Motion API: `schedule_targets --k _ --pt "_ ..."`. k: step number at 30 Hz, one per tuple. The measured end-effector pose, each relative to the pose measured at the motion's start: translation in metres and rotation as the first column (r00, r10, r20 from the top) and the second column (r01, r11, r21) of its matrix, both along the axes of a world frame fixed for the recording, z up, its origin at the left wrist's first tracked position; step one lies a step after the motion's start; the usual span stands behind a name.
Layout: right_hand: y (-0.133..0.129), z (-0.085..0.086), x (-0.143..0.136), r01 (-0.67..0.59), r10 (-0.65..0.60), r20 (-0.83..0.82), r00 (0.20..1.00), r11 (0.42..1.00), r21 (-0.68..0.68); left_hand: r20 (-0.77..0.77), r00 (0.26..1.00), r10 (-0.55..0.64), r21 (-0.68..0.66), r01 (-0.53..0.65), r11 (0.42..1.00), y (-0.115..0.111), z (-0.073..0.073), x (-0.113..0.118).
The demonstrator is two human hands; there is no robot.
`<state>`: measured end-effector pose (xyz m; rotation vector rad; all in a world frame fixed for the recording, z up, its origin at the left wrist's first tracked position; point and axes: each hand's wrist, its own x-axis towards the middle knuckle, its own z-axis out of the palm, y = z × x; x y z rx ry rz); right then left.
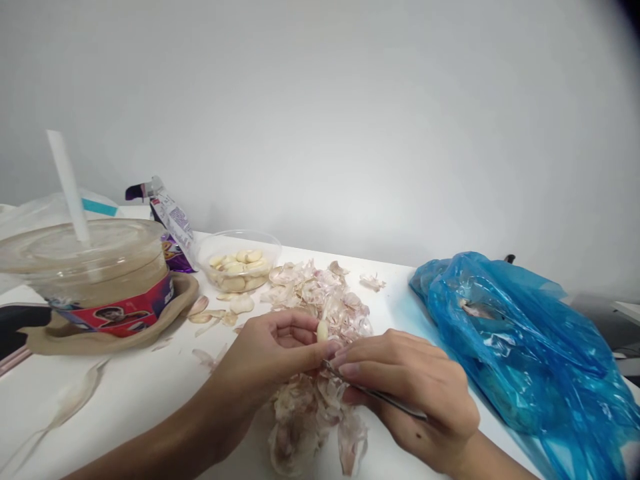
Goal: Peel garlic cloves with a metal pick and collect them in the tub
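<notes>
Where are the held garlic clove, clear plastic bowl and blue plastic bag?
Held garlic clove (323, 331), head view: pale middle.
Clear plastic bowl (240, 242), head view: far inner wall.
Blue plastic bag (515, 343), head view: crumpled middle.

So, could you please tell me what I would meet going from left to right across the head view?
Cup, packet, bowl, held clove, metal tool, blue bag.

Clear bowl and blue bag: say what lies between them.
The head view shows a heap of garlic skins beside the clear bowl, then loose skin nearer the blue bag.
</notes>
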<state>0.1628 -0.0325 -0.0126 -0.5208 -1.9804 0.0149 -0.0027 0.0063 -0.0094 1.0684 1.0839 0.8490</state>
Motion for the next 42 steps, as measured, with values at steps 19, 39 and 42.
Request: schedule_targets --k 19,39,42 --pt "0.0 0.004 -0.002 0.003 -0.002 -0.017 1.0 0.999 0.034 0.03 0.998 -0.058 0.003 0.058 0.998 0.0 -0.002 -0.001" --pt "0.0 -0.003 -0.001 -0.013 0.013 -0.012 1.0 1.0 0.011 0.016 0.996 -0.086 0.007 0.086 0.996 0.002 -0.008 0.001" --pt "-0.001 -0.002 -0.001 -0.012 0.012 -0.019 1.0 1.0 0.011 0.009 0.997 -0.077 0.0 0.077 0.997 0.002 -0.006 0.001"
